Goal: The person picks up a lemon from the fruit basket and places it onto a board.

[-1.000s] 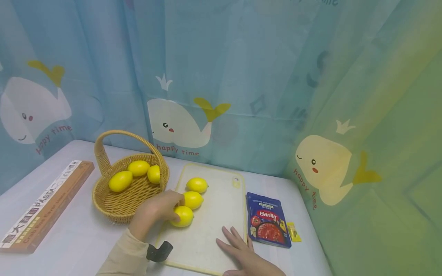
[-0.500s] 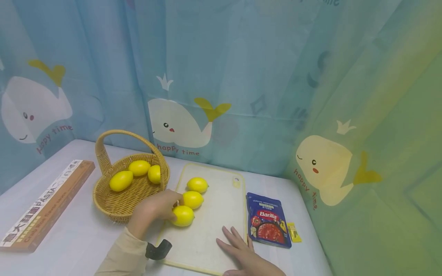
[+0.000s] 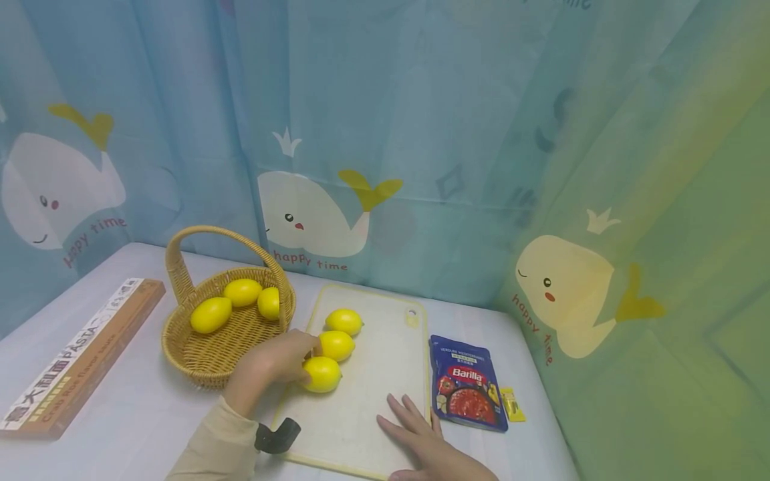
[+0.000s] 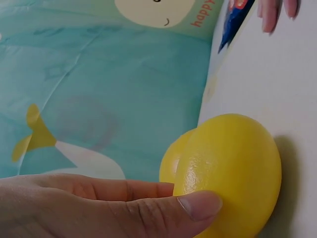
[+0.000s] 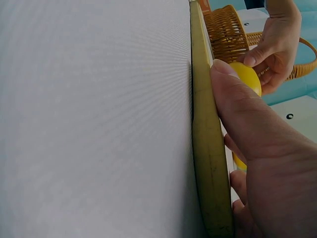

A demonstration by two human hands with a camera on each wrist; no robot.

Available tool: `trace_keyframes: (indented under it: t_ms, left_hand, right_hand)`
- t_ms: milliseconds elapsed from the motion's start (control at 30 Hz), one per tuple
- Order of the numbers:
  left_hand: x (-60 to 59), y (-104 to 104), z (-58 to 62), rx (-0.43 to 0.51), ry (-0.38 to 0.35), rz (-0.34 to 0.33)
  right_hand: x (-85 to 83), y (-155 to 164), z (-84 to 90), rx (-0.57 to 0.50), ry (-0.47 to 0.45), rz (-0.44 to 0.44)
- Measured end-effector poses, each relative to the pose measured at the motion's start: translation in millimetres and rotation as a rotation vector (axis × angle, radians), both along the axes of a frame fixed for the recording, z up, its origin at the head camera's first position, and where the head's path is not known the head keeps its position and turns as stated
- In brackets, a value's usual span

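Note:
Three yellow lemons stand in a slanting row on the pale cutting board in the head view: the nearest lemon (image 3: 322, 375), the middle lemon (image 3: 337, 346) and the far lemon (image 3: 345, 322). My left hand (image 3: 273, 359) pinches the nearest one from its left side. In the left wrist view the thumb (image 4: 200, 204) presses on that lemon (image 4: 233, 163), and the other fingers reach behind it, partly hidden. My right hand (image 3: 430, 446) lies with spread fingers on the lower right part of the cutting board (image 3: 355, 427); its thumb (image 5: 233, 84) is at the board's edge.
A wicker basket (image 3: 204, 354) with three more lemons stands left of the board. Farther left lies a long pasta box (image 3: 90, 354). Right of the board are a blue Barilla sauce pouch (image 3: 468, 384) and a small yellow packet (image 3: 512, 405). A whale-printed curtain (image 3: 421, 167) hangs behind.
The nearest lemon has shifted slightly right and away from me on the board, with my left hand at it. My right hand has stayed in place.

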State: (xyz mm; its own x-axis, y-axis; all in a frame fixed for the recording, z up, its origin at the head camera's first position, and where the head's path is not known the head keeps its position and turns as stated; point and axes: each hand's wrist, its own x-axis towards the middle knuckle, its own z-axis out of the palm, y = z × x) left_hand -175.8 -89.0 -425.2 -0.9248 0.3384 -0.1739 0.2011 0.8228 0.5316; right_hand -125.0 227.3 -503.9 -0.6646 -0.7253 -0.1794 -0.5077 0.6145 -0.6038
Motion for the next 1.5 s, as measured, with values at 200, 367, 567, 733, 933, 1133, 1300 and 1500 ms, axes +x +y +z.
trace_keyframes:
  t_ms: [200,367,567,733,933,1133,1300,1500]
  left_hand:
    - [-0.5,-0.1,-0.1,-0.003,-0.002,0.0]
    - [-0.7,-0.5,-0.4,0.001,-0.005,-0.005]
    - [-2.0,1.0,-0.4,0.006,-0.006,-0.015]
    - [-3.2,1.8,-1.1,-0.001,-0.011,-0.013]
    - [-3.7,0.8,-0.9,0.0,-0.018,-0.014]
    - [-4.4,-0.7,0.6,0.007,-0.026,-0.018]
    - [-5.2,-0.4,0.1,0.0,-0.03,-0.023]
    - [-6.7,-0.2,-2.3,0.011,-0.032,-0.018]
  right_hand:
    - [0.4,-0.5,0.6,-0.001,-0.002,-0.001]
    - [0.3,-0.2,-0.6,0.005,0.005,-0.003]
    - [0.4,0.5,0.1,-0.009,0.022,0.012]
    - [0.4,0.7,1.1,-0.016,0.044,0.026]
    - [-0.1,0.3,-0.4,-0.001,0.035,0.017]
    - [0.4,-0.6,0.6,0.014,0.005,0.003]
    - [0.4,-0.4,0.3,0.017,-0.006,-0.002]
    - [-0.1,-0.4,-0.5,0.022,0.0,-0.009]
